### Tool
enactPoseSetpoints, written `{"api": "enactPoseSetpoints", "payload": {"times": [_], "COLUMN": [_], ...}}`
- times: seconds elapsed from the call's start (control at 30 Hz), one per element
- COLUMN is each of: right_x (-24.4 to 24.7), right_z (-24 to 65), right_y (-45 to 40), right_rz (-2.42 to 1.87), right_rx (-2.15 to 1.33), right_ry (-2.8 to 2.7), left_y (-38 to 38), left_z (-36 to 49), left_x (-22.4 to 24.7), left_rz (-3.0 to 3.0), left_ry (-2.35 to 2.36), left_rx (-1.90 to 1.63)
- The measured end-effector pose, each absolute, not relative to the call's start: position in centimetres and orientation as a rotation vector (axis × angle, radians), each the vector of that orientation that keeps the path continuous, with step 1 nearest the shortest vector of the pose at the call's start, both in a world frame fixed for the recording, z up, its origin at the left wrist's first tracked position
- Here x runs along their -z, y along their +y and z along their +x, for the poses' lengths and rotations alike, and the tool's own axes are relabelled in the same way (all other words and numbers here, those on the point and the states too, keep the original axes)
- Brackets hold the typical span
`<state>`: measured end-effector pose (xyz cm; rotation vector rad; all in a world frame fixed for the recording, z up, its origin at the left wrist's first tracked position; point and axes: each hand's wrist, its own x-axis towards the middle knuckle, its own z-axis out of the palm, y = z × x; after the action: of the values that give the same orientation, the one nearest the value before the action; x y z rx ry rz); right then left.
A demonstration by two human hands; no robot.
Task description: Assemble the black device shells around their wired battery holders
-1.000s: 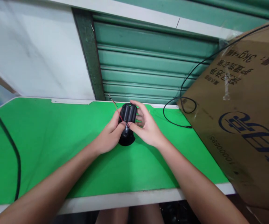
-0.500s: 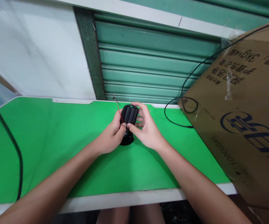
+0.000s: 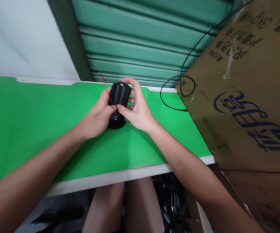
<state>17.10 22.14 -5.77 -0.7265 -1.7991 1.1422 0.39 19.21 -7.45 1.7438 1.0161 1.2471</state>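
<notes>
Above the green tabletop I hold a black plastic housing (image 3: 119,94), rounded at its top, with two long hollows side by side and a flared glossy lower end. A thin red wire (image 3: 105,84) rises from its left side, with a short dark wire by its tip. My left hand (image 3: 98,115) is closed round the left side, thumb on the middle of the housing. On the right, my right hand (image 3: 136,108) grips the edge, its fingers behind and its thumb meeting the left thumb. What lies under the thumbs is hidden.
The green tabletop (image 3: 140,147) has a white front edge. A large cardboard box (image 3: 203,100) stands at the right, with a looped black cable (image 3: 162,97) beside it. Green shutter slats (image 3: 130,42) rise behind. Black glossy parts (image 3: 175,204) lie below the table, near my legs.
The camera view has tilted down and shifted right, so the scene sits higher and further left. Both hands keep their grip on the black housing, thumbs still together at its middle.
</notes>
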Motion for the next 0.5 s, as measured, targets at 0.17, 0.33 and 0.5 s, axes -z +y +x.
{"api": "enactPoseSetpoints", "payload": {"times": [0.17, 0.33, 0.5], "right_x": [4.8, 5.4, 5.3], "right_z": [17.9, 18.4, 17.9], "right_y": [23.2, 23.8, 24.7], "right_rz": [-0.781, -0.777, -0.864], "right_rx": [-1.140, -1.203, -1.221], "right_ry": [-1.845, -1.806, -1.827], "left_y": [20.7, 19.9, 19.1], "left_z": [0.3, 0.5, 1.2], "left_x": [8.2, 7.2, 6.1], "left_rz": [1.531, 1.662, 1.793], "left_ry": [0.915, 0.881, 0.994], "left_rx": [-1.305, -1.212, -1.159]}}
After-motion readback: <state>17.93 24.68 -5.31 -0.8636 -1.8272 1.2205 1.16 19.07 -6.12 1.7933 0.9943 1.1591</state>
